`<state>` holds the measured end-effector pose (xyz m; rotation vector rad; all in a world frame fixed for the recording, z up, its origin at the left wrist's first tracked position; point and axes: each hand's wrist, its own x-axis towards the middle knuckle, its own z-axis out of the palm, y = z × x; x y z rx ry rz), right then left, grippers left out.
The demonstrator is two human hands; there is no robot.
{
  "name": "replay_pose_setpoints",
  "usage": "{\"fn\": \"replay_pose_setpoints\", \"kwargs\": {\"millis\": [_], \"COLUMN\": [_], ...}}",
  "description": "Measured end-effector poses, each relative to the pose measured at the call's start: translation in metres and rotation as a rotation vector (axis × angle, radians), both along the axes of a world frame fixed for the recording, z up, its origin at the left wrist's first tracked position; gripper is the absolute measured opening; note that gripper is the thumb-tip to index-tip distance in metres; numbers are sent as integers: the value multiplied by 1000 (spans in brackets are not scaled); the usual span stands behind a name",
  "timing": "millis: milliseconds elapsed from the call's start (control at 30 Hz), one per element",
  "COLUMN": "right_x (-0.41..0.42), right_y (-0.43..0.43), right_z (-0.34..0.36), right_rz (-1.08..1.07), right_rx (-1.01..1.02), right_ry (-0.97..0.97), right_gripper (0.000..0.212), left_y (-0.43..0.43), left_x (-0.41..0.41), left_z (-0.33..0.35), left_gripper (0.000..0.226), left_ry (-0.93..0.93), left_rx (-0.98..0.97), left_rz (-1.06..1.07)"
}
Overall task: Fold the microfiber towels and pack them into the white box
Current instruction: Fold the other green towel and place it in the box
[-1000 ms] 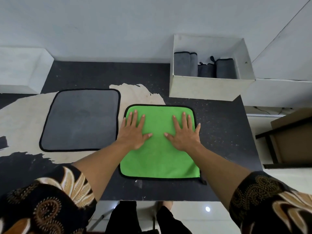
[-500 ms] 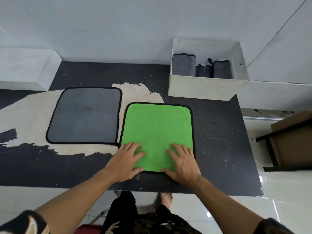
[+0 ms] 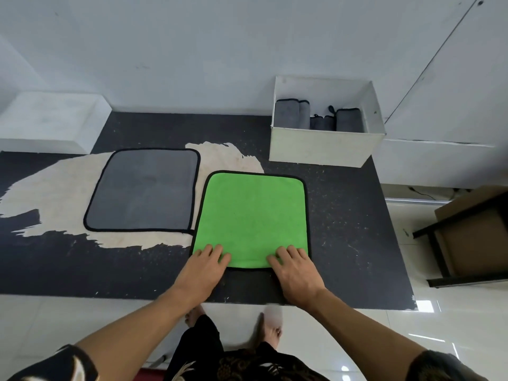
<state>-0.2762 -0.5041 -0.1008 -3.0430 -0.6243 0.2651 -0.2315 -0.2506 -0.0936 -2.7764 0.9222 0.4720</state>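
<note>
Green square microfiber towel [image 3: 251,218], is it heavy?
— No, soft and floppy. It lies flat at the counter's [image 3: 351,215] near edge. Left hand [image 3: 204,266] and right hand [image 3: 295,268] rest open-fingered on its near corners, the best grip.

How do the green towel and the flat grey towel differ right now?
The green towel has both hands on its near corners, left hand and right hand; the grey towel is untouched. The green one lies mostly on the table's dark surface, the grey one largely on the pale worn patch. The green towel sits nearer the white box. Both lie flat, unfolded, black-edged.
</note>
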Motion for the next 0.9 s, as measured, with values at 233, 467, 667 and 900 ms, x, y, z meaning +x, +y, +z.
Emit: {"fn": "replay_pose_setpoints", "kwargs": {"millis": [233,467,667,900], "right_x": [7,7,50,105], "right_y": [-14,-43,-64,-65], "right_z": [14,15,30,17], "right_rz": [-265,-158,-510,-988], "right_rx": [-99,-60,441,873], "right_ry": [11,78,120,175], "right_gripper": [26,21,15,12], "left_y": [12,36,35,13], "left_x": [11,26,69,121], "left_z": [7,9,29,35], "left_gripper": [53,38,18,10], "left_ry": [-103,3,168,332], "left_rx": [92,2,-545,-840], "left_rz": [98,-7,317,898]}}
